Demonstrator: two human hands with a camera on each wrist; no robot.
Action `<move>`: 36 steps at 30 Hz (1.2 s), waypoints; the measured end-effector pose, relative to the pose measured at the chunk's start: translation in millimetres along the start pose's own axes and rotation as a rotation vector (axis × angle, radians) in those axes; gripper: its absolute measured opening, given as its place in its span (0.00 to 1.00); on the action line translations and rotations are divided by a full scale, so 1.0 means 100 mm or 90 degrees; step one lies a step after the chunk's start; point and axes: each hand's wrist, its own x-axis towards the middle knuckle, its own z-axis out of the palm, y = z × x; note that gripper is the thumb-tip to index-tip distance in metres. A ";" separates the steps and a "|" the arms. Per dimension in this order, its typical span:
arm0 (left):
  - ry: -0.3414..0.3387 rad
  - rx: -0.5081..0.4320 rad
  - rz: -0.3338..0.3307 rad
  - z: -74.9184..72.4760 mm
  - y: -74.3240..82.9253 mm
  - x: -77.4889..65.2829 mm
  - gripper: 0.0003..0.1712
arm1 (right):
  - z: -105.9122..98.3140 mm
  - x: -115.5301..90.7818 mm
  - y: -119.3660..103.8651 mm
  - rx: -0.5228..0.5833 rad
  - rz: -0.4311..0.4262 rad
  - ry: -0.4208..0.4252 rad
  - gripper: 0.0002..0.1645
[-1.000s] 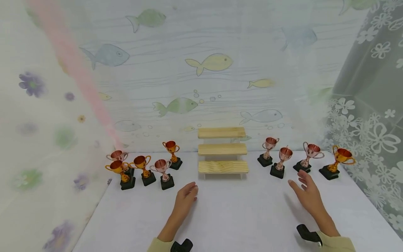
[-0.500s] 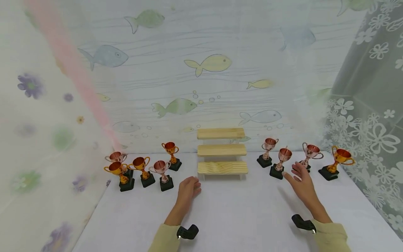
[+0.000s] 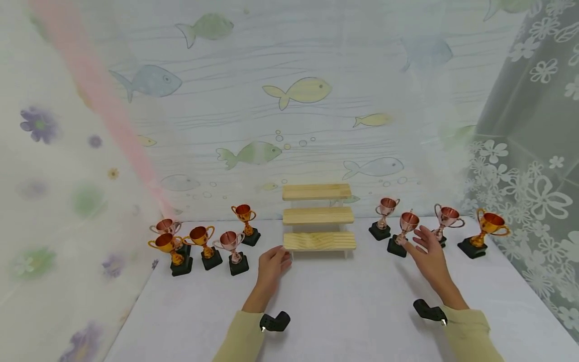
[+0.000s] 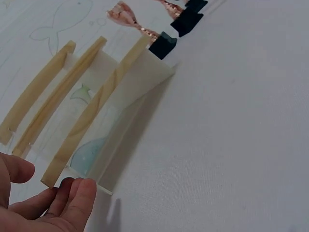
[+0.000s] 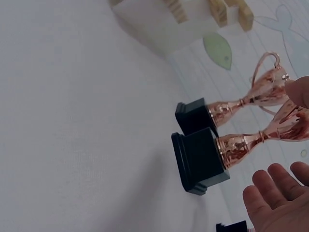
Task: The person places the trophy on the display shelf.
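Observation:
A three-step stand with pale wooden planks stands at the back middle. Beside the left end of its lowest plank is my left hand. In the left wrist view its fingertips are right at the plank's end, the thumb apart from them. My right hand reaches toward a rose-gold trophy cup on a black base, second from the left in the right group. Seen from the right wrist, the thumb overlaps the bowls of two rose-gold trophies, and the fingers are spread below, not closed round a stem.
Beyond the right hand stand a rose-gold trophy and a gold trophy; another rose-gold one is farther back. Several gold and rose-gold trophies stand at the left. A fish-patterned curtain hangs behind the white table.
My left hand has moved forward and right to the stand's left end. The right hand has moved forward and left to the rose-gold trophy. The trophies and stand keep their places.

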 end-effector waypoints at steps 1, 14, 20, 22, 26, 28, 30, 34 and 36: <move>0.003 -0.001 0.001 0.01 -0.01 0.01 0.26 | 0.00 0.01 0.00 0.003 -0.003 0.003 0.51; 0.037 -0.084 -0.014 0.02 -0.07 0.11 0.22 | 0.08 0.14 -0.05 0.062 -0.032 0.068 0.47; 0.060 -0.146 -0.029 0.04 -0.06 0.13 0.22 | 0.15 0.17 -0.09 0.093 -0.010 0.120 0.44; 0.069 -0.160 -0.034 0.05 -0.07 0.14 0.22 | 0.18 0.18 -0.09 0.090 0.000 0.142 0.44; 0.083 -0.167 -0.034 0.06 -0.07 0.16 0.22 | 0.22 0.20 -0.08 0.090 -0.005 0.181 0.42; 0.089 -0.165 -0.029 0.07 -0.08 0.17 0.22 | 0.23 0.21 -0.09 0.099 -0.013 0.193 0.40; 0.094 -0.165 -0.026 0.07 -0.08 0.17 0.23 | 0.24 0.22 -0.09 0.109 -0.020 0.202 0.39; 0.103 -0.167 -0.022 0.09 -0.09 0.18 0.22 | 0.26 0.24 -0.07 0.118 -0.038 0.218 0.37; 0.106 -0.173 -0.015 0.09 -0.09 0.17 0.21 | 0.27 0.25 -0.06 0.119 -0.049 0.225 0.35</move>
